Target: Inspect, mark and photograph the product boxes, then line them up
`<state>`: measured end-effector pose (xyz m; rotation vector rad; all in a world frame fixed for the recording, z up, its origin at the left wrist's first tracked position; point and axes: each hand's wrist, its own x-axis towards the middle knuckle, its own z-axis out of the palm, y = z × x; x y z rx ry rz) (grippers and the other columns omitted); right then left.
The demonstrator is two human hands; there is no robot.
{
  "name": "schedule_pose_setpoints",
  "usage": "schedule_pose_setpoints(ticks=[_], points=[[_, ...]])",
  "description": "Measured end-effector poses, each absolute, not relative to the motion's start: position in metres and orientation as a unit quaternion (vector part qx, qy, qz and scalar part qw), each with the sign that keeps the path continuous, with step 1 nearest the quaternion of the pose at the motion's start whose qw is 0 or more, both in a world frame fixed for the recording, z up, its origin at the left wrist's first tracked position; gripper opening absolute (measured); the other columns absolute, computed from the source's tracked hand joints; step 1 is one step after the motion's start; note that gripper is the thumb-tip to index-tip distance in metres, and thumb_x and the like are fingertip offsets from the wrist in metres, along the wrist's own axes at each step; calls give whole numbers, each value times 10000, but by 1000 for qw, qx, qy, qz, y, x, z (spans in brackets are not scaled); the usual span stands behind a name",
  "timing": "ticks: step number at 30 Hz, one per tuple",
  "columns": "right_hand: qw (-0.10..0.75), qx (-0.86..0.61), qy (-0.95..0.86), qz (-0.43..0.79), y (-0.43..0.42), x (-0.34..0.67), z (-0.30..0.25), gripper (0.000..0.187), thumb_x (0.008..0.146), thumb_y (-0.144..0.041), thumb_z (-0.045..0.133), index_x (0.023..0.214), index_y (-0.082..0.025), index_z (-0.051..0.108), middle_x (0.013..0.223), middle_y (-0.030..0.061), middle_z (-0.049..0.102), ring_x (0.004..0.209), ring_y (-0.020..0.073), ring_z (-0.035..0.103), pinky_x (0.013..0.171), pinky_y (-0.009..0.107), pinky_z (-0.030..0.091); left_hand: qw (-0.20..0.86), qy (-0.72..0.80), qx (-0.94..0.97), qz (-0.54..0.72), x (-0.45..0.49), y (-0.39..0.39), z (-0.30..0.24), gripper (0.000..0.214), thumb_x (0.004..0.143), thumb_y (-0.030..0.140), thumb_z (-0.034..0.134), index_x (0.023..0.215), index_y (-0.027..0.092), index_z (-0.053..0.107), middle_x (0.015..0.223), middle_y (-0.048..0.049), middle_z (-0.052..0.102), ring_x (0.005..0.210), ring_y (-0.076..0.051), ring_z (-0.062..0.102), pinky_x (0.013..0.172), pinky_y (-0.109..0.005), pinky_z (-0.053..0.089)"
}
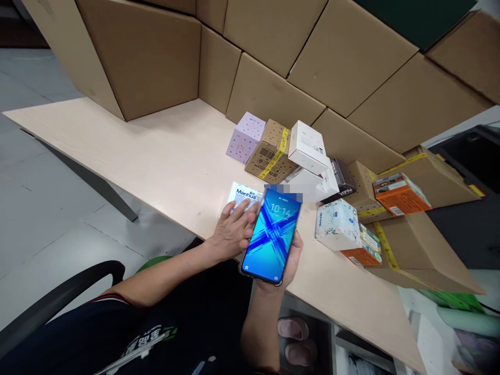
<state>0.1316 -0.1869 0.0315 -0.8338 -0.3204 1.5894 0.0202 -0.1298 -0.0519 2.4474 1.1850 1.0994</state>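
Observation:
In my right hand (294,258) is a smartphone (272,237), held upright and tilted, with its lit screen showing 10:14 over a blue pattern. My fingers close around its right edge and lower back. My left hand (233,232) lies palm down with its fingers stretched over a white and blue packet marked Manhua (246,194) at the table's front edge. The phone's left side hides part of the packet and is close to my left fingertips.
On the wooden table (164,156) stand a lilac box (247,136), a taped brown carton (269,153), a white box (308,145), a floral tissue box (336,225) and orange boxes (402,192). Large cardboard panels (273,88) wall the back. A chair armrest (66,297) is at left.

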Motion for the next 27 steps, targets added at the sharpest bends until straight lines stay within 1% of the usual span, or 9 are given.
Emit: schedule_pose_setpoints(ticks=[4, 7, 10, 12, 15, 18, 20, 22, 27], points=[[682, -446, -218, 537, -195, 170, 32, 613, 888, -672, 462, 1289, -267, 689, 1166, 97, 780, 972, 308, 755, 952, 552, 572, 103, 415, 825, 369, 22, -132, -36, 468, 1035, 362, 441, 1478, 281, 567, 1563, -84, 563, 1502, -348, 468, 1220, -578, 281], [683, -583, -304, 318, -202, 208, 19, 589, 854, -578, 591, 1347, -259, 618, 1264, 110, 738, 1015, 297, 753, 950, 513, 569, 112, 423, 821, 367, 23, -132, -30, 440, 1037, 318, 446, 1446, 279, 602, 1546, -84, 579, 1483, -349, 492, 1209, -585, 292], [543, -730, -399, 114, -208, 242, 1, 638, 837, -542, 647, 1373, -199, 607, 1369, 168, 686, 1209, 328, 677, 1058, 519, 501, 103, 424, 821, 368, 23, -133, -28, 430, 1041, 313, 445, 1438, 274, 604, 1552, -87, 574, 1477, -346, 498, 1201, -572, 301], [437, -768, -467, 34, -211, 259, -11, 653, 841, -564, 630, 1346, -150, 638, 1378, 212, 674, 1279, 354, 620, 1106, 534, 452, 89, 424, 824, 364, 22, -136, -26, 426, 1041, 307, 448, 1438, 272, 598, 1563, -97, 562, 1475, -346, 497, 1197, -567, 306], [339, -769, -542, -20, -213, 275, -25, 690, 868, -604, 569, 1336, -102, 643, 1346, 259, 674, 1259, 386, 609, 1084, 570, 441, 49, 423, 832, 355, 14, -135, -16, 437, 1032, 306, 477, 1455, 261, 577, 1602, -132, 509, 1500, -369, 448, 1209, -600, 278], [278, -780, -559, -42, -214, 281, -34, 722, 891, -616, 522, 1378, -93, 622, 1350, 276, 663, 1214, 395, 617, 1046, 578, 444, 36, 427, 838, 336, -5, -122, 1, 524, 963, 373, 621, 1476, 281, 557, 1678, -149, 385, 1542, -440, 336, 1222, -681, 217], [248, -794, -554, -42, -215, 283, -38, 727, 888, -610, 522, 1403, -105, 617, 1359, 269, 659, 1193, 394, 616, 1032, 567, 443, 82, 427, 847, 306, -20, -107, 13, 683, 878, 470, 734, 1506, 292, 531, 1709, -157, 307, 1543, -481, 293, 1214, -698, 244], [231, -801, -551, -31, -215, 284, -40, 728, 884, -600, 531, 1420, -115, 612, 1362, 261, 659, 1183, 393, 610, 1022, 554, 441, 150, 418, 856, 263, -34, -91, 21, 815, 843, 527, 761, 1563, 293, 462, 1730, -164, 231, 1564, -476, 248, 1221, -675, 287], [240, -798, -553, -15, -215, 289, -44, 713, 884, -610, 546, 1401, -127, 628, 1311, 235, 692, 1159, 384, 600, 1034, 545, 422, 302, 383, 847, 210, -50, -70, 19, 950, 794, 475, 788, 1622, 311, 352, 1742, -143, 148, 1596, -415, 243, 1263, -576, 332]])
